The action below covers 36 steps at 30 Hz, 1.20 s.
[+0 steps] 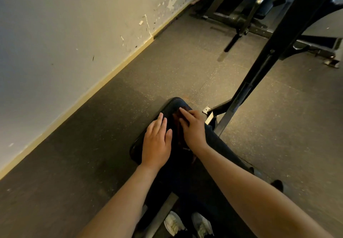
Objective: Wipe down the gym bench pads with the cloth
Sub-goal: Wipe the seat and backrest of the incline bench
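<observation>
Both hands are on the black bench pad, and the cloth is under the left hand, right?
Not quite. Both hands are on the black bench pad, but the cloth is under the right hand; the left hand lies flat on the bare pad. The head view shows it.

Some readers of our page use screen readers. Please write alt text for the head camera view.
A person's right hand presses a dark reddish cloth on a black bench pad, and the left hand lies flat on the pad beside it. Around them are a speckled floor, a scuffed wall and black gym frames.
</observation>
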Available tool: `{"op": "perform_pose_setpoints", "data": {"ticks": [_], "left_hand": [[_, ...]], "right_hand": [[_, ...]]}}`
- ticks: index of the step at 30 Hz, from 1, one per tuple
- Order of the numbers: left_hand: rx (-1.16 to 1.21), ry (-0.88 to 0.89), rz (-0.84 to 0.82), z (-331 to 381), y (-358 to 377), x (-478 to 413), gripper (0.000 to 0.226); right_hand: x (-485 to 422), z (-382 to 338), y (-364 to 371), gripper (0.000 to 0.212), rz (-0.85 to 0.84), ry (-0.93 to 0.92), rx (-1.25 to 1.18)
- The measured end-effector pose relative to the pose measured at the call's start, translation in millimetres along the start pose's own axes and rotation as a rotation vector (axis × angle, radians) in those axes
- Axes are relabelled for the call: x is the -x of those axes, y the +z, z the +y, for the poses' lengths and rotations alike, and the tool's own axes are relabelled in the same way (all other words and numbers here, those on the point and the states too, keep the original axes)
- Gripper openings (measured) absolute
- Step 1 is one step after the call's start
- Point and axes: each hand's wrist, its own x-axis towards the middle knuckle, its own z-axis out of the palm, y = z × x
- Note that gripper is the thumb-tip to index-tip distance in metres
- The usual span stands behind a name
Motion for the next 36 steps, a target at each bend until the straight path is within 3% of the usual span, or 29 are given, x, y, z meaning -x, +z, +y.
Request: {"op": "perform_pose_setpoints", "data": {"ticks": [5,11,14,16,21,24,30,36], "left_hand": [[0.036,0.016,-0.021,-1.0,-3.8,1.7,0.055],[0.110,0.007,-0.043,1.4,-8.5,3.7,0.052],[0.089,0.016,-0.082,-2.5,-7.5,5.4,0.053],[0.062,0.017,-0.075,-4.8,-6.1,5.7,0.053],[0.234,-0.107,-0.024,8.3,-7.3,1.0,0.053],[0.142,-0.087,-0.015,9.8,-5.1,0.2,0.052],[-0.019,-0.039,-0.016,11.2,6.7,11.0,0.055],[0.091,-0.084,0.005,15.9,10.3,12.6,0.053]], "right_hand": [[25.3,-15.7,16.3,0.040,-0.001,0.076,0.013],[39.5,-4.3,10.4,0.040,-0.074,-0.013,0.100],[2.9,-12.9,-1.8,0.043,0.049,0.123,-0.056],[-10.7,-21.2,-0.1,0.046,0.039,0.178,-0.079],[22.9,-21.1,11.5,0.047,-0.096,-0.036,0.086],[26.6,-10.7,8.3,0.044,-0.133,-0.124,0.123],[-8.2,-13.2,-8.6,0.042,-0.064,0.047,0.005],[52.1,-3.2,5.4,0.037,-0.192,-0.094,0.088]]}}
